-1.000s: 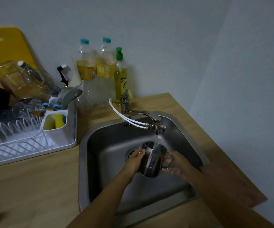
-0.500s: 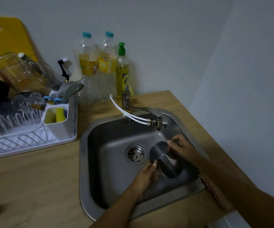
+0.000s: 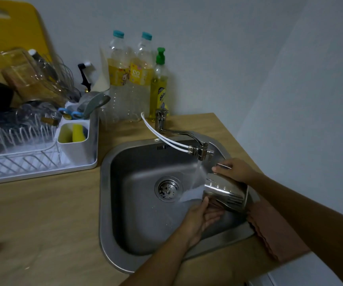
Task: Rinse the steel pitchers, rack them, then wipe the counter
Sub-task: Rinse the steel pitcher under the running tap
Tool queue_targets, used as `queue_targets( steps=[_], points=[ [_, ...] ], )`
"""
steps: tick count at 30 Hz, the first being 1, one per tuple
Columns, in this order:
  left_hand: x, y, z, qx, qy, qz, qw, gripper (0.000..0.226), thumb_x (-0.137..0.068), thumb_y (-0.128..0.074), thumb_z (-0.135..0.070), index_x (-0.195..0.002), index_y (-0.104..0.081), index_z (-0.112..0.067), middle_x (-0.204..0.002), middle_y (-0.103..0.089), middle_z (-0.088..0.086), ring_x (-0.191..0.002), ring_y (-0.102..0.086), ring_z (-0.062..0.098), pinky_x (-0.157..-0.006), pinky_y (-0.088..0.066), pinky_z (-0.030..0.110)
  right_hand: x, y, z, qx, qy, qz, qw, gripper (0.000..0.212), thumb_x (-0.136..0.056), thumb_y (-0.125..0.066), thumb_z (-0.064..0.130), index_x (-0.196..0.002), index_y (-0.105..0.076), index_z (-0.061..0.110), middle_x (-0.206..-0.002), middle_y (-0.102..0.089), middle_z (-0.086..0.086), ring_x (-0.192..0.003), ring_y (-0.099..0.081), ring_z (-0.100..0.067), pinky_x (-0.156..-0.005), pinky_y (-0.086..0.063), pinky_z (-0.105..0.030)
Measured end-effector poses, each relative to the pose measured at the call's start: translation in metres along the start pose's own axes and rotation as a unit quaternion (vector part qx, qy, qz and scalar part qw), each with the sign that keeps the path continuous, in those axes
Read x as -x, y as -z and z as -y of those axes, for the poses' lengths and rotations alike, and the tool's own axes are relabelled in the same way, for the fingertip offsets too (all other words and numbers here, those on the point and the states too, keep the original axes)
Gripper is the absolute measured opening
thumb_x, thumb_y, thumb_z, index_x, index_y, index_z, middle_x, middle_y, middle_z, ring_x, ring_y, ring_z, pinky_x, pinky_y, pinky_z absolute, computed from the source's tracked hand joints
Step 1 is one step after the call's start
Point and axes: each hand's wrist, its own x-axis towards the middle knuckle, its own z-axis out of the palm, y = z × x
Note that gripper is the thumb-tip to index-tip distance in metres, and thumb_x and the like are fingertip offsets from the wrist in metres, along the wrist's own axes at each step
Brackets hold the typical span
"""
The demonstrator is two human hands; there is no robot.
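While water runs from the tap (image 3: 200, 150), one pitcher (image 3: 226, 190) lies tilted below it, right hand (image 3: 235, 170) gripping, left hand (image 3: 202, 218) fingers loosely spread beneath

Two clear bottles (image 3: 129, 79) with teal caps stand at the desk's back edge, just beside a yellow dish-soap bottle (image 3: 158, 93). A reddish-brown cloth (image 3: 273, 230) lies near the front right corner — a yellow cutting board (image 3: 11, 34) leans at the back left.
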Motion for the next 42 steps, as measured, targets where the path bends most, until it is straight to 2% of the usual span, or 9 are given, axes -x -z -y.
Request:
queue_targets(
  steps=[4, 12, 16, 21, 26, 30, 35, 39, 42],
  points=[
    [0.0, 0.0, -0.001, -0.008, -0.008, -0.002, 1.0, 0.043, -0.1, -0.036, -0.031, -0.121, -0.056, 0.001, -0.101, -0.071, 0.015, -0.091, -0.07, 0.02, -0.079, -0.057, 0.024, -0.001, 0.005, 0.01, 0.034, -0.01, 0.026, 0.999, 0.04, -0.085, -0.06, 0.047, -0.053, -0.049, 0.027, -0.059, -0.049, 0.004, -0.062, -0.05, -0.012, -0.066, -0.038, -0.028],
    [0.001, 0.0, -0.001, 0.001, -0.009, 0.004, 1.0, 0.04, -0.099, -0.037, -0.032, -0.111, -0.06, -0.002, -0.086, -0.074, 0.009, -0.081, -0.072, 0.017, -0.074, -0.058, 0.023, -0.004, 0.005, 0.007, 0.054, -0.049, 0.035, 0.997, 0.044, -0.081, -0.062, 0.053, -0.059, -0.061, 0.014, -0.059, -0.052, -0.003, -0.062, -0.053, -0.015, -0.062, -0.037, -0.028],
    [0.006, 0.01, -0.008, -0.046, 0.001, -0.047, 0.998, 0.032, -0.099, -0.037, -0.037, -0.108, -0.059, -0.015, -0.097, -0.067, 0.006, -0.078, -0.065, 0.016, -0.061, -0.057, 0.024, 0.002, -0.008, 0.005, -0.087, -0.082, 0.038, 0.992, 0.034, -0.088, -0.056, 0.043, -0.075, -0.064, 0.013, -0.068, -0.059, -0.005, -0.063, -0.056, -0.015, -0.065, -0.044, -0.028],
    [0.008, 0.032, -0.028, -0.078, 0.007, -0.093, 0.993, 0.041, -0.097, -0.03, -0.049, -0.13, -0.045, -0.03, -0.127, -0.053, 0.003, -0.11, -0.055, 0.031, -0.068, -0.052, 0.036, 0.021, -0.051, 0.007, -0.324, -0.197, 0.073, 0.922, 0.027, -0.097, -0.038, 0.022, -0.073, -0.049, 0.017, -0.069, -0.049, -0.003, -0.056, -0.049, -0.014, -0.049, -0.044, -0.024],
    [0.012, 0.034, -0.053, -0.194, 0.013, -0.146, 0.97, 0.032, -0.098, -0.038, -0.041, -0.126, -0.046, -0.029, -0.125, -0.051, 0.008, -0.103, -0.055, 0.027, -0.072, -0.052, 0.033, 0.035, -0.08, 0.004, -0.488, -0.233, 0.049, 0.84, 0.016, -0.096, -0.042, 0.02, -0.093, -0.055, 0.01, -0.084, -0.056, -0.01, -0.074, -0.057, -0.024, -0.063, -0.049, -0.037],
    [0.011, 0.034, -0.057, -0.26, -0.019, -0.198, 0.945, 0.022, -0.096, -0.043, -0.038, -0.114, -0.053, -0.029, -0.108, -0.053, 0.006, -0.083, -0.052, 0.017, -0.063, -0.046, 0.022, 0.041, -0.091, 0.007, -0.515, -0.228, 0.069, 0.824, 0.029, -0.099, -0.037, 0.026, -0.119, -0.05, 0.008, -0.097, -0.057, -0.015, -0.087, -0.059, -0.029, -0.067, -0.052, -0.037],
    [0.009, 0.041, -0.062, -0.324, -0.066, -0.214, 0.919, 0.017, -0.093, -0.049, -0.038, -0.096, -0.063, -0.028, -0.107, -0.066, 0.006, -0.1, -0.062, 0.026, -0.093, -0.051, 0.038, 0.041, -0.1, 0.014, -0.56, -0.241, 0.104, 0.785, 0.04, -0.093, -0.045, 0.046, -0.113, -0.051, 0.012, -0.12, -0.053, -0.026, -0.112, -0.056, -0.041, -0.076, -0.054, -0.044],
    [0.011, 0.043, -0.075, -0.292, -0.07, -0.182, 0.936, 0.033, -0.097, -0.045, -0.023, -0.127, -0.053, -0.013, -0.121, -0.061, 0.015, -0.102, -0.061, 0.025, -0.081, -0.049, 0.027, 0.042, -0.098, 0.02, -0.565, -0.221, 0.093, 0.789, 0.025, -0.091, -0.053, 0.041, -0.098, -0.054, 0.017, -0.111, -0.057, -0.017, -0.108, -0.059, -0.035, -0.085, -0.054, -0.045],
    [0.011, 0.047, -0.081, -0.292, -0.056, -0.133, 0.945, 0.042, -0.099, -0.039, -0.024, -0.141, -0.038, -0.023, -0.138, -0.048, 0.012, -0.118, -0.052, 0.024, -0.096, -0.044, 0.034, 0.044, -0.096, 0.025, -0.572, -0.192, 0.056, 0.795, 0.026, -0.09, -0.054, 0.039, -0.105, -0.056, 0.018, -0.094, -0.061, -0.006, -0.092, -0.061, -0.023, -0.087, -0.052, -0.044]
  ],
)
